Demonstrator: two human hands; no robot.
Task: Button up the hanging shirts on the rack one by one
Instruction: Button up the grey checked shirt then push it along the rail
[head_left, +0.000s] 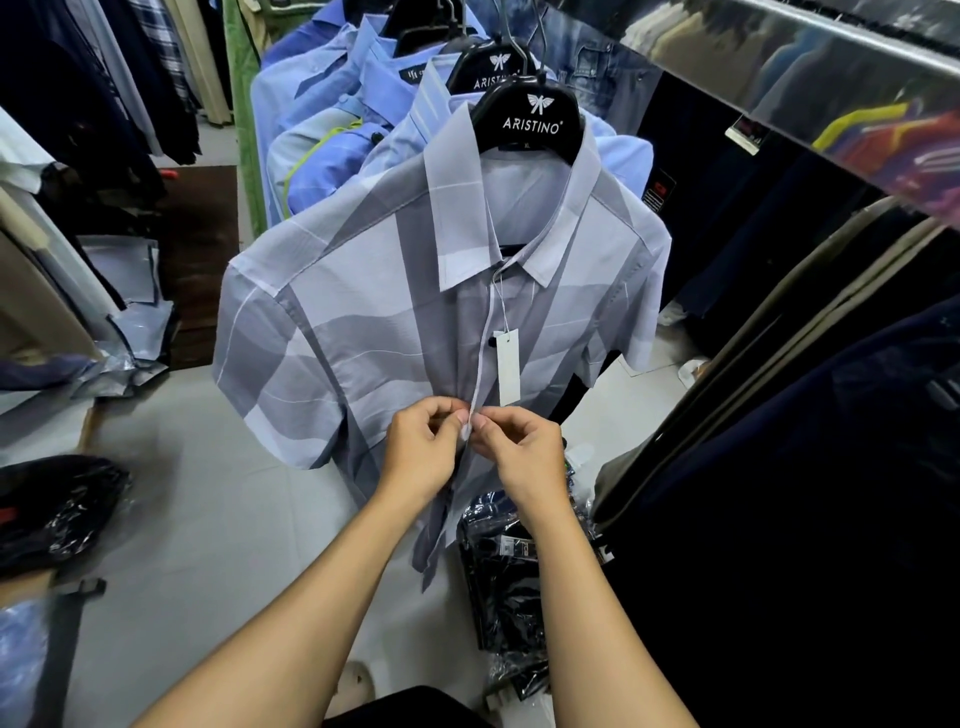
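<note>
A grey and pale-blue short-sleeved shirt hangs at the front of the rack on a black hanger. A white paper tag dangles on a string from its collar, beside one dark button on the placket. My left hand pinches the left placket edge at mid-chest. My right hand pinches the right edge against it, fingertips meeting at the seam. The button under my fingers is hidden. Below my hands the shirt front hangs apart.
Several blue shirts hang behind on the same rack. Dark garments fill a rail on the right under a shiny metal bar. Plastic-wrapped dark clothes lie on the pale floor below, more bags at the left.
</note>
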